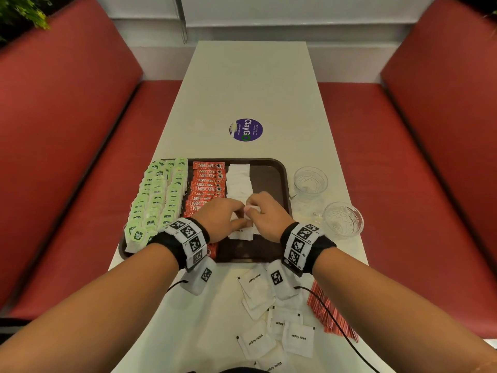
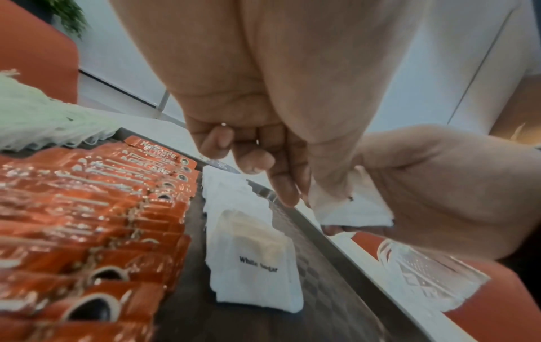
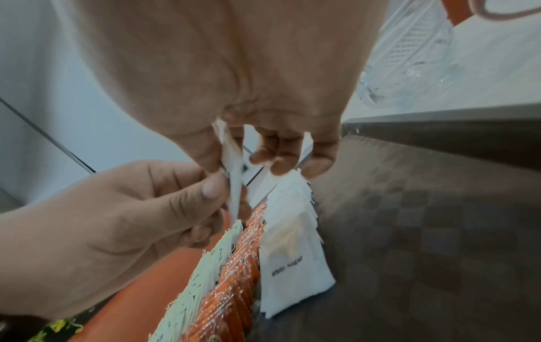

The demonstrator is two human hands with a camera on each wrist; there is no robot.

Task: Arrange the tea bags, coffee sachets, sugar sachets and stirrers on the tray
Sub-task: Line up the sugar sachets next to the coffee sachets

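A dark brown tray [image 1: 271,173] holds columns of green tea bags [image 1: 158,195], a row of red coffee sachets [image 1: 207,181] and a row of white sugar sachets [image 1: 239,181]. Both hands hover over the near end of the sugar row. My left hand [image 1: 239,218] and my right hand [image 1: 252,208] pinch the same white sugar sachet [image 3: 234,185] between them, held on edge above the tray. In the left wrist view the held sachet [image 2: 351,212] sits in the right hand's fingers. Several loose sugar sachets [image 1: 269,319] and a bundle of red stirrers [image 1: 330,316] lie on the table near me.
Two clear glass cups [image 1: 310,181] [image 1: 343,219] stand right of the tray. A round purple sticker [image 1: 246,129] marks the white table beyond it. Red benches [image 1: 67,157] flank the table. The tray's right strip is bare.
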